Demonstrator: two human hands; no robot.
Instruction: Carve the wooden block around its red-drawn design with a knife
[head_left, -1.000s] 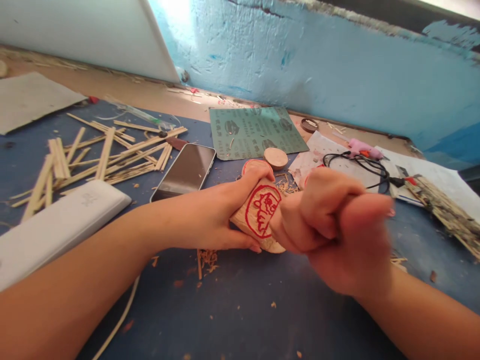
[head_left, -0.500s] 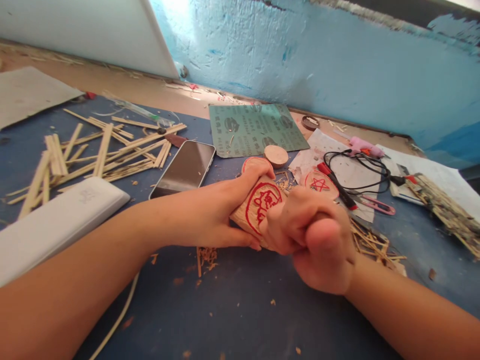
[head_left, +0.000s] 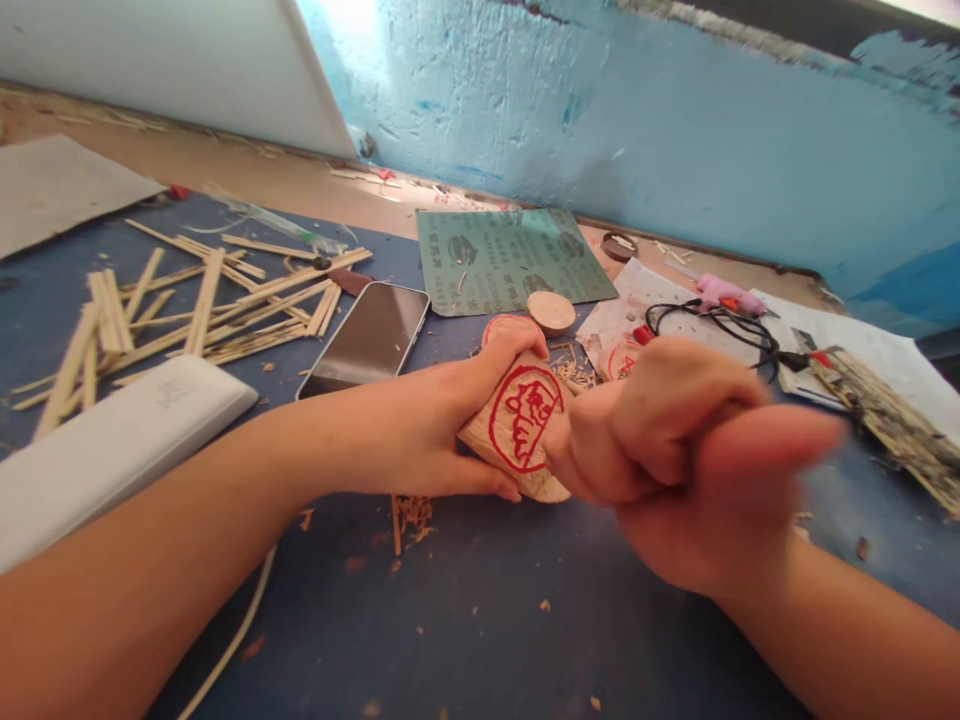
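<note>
My left hand (head_left: 457,415) grips a pale wooden piece (head_left: 525,420) from its left side, thumb and fingers around its edges. On its upper face a red circle frames an animal figure in red lines. My right hand (head_left: 690,460) is closed in a fist just right of the piece, partly blurred, with its thumb sticking out to the right. Whatever it may hold is hidden inside the fingers. Beyond the piece lie another red-marked wooden disc (head_left: 514,328) and a plain wooden disc (head_left: 551,313).
A phone (head_left: 367,340) and a white power bank (head_left: 127,450) lie left, before many thin wooden sticks (head_left: 202,305). Green sandpaper (head_left: 510,260) lies toward the blue wall. A pink glue gun (head_left: 727,295), black cable (head_left: 712,322) and bark strip (head_left: 892,430) are right.
My right fist has moved right and nearer to me, uncovering more of the red figure and covering the star-marked disc. My left hand and the wooden piece stay nearly still.
</note>
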